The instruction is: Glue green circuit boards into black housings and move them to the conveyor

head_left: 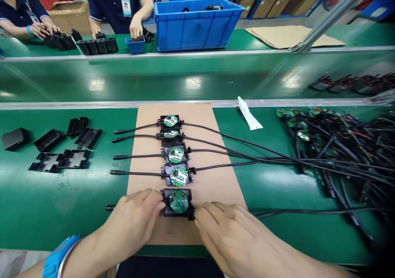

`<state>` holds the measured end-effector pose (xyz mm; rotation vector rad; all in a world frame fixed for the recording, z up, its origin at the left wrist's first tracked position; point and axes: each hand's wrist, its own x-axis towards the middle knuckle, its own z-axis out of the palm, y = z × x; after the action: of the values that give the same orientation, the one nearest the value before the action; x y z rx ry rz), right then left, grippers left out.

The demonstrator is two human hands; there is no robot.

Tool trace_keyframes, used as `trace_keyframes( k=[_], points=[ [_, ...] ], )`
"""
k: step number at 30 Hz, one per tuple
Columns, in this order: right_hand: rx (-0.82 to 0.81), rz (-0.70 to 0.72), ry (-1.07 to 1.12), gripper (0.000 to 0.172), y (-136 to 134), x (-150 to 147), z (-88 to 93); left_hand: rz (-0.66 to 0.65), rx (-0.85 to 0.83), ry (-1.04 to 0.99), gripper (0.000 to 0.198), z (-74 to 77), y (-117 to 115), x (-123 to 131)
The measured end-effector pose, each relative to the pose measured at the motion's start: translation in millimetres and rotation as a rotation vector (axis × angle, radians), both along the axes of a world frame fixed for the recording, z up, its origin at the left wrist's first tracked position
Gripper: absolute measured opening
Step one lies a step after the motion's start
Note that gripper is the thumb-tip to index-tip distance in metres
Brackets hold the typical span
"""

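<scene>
Nearest to me on the cardboard sheet lies a black plastic housing [177, 212] with a round green circuit board [179, 201] in it, red and blue wires showing. My left hand [138, 214] is closed at its left end, fingers pinched where a black cable enters; the cable's tip [110, 207] sticks out beyond the hand. At the right end, my right hand [220, 224] is closed around the other black cable [277, 213] beside its grommet [191, 213]. Fingertips are partly hidden. Beyond lies a column of several similar housings [179, 176] with boards and cables.
Several loose black housings [77, 158] lie to the left. A white tube [248, 114] lies beyond the cardboard sheet [212, 183]. Tangled cables with boards [333, 146] are heaped at right. Across a divider, two co-workers handle black parts near a blue bin [194, 31].
</scene>
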<state>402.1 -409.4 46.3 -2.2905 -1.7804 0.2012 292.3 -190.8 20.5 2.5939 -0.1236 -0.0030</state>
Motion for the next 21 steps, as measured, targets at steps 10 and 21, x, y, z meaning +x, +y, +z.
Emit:
trace_keyframes(
  k=[10, 21],
  points=[
    [-0.235, -0.08, 0.179, 0.019, 25, 5, 4.7, 0.007, -0.05, 0.1, 0.022, 3.5, 10, 5],
    [-0.269, 0.064, 0.039, 0.04, 28, 2, -4.5, -0.069, -0.042, -0.145, 0.014, 0.6, 12, 9]
  ],
)
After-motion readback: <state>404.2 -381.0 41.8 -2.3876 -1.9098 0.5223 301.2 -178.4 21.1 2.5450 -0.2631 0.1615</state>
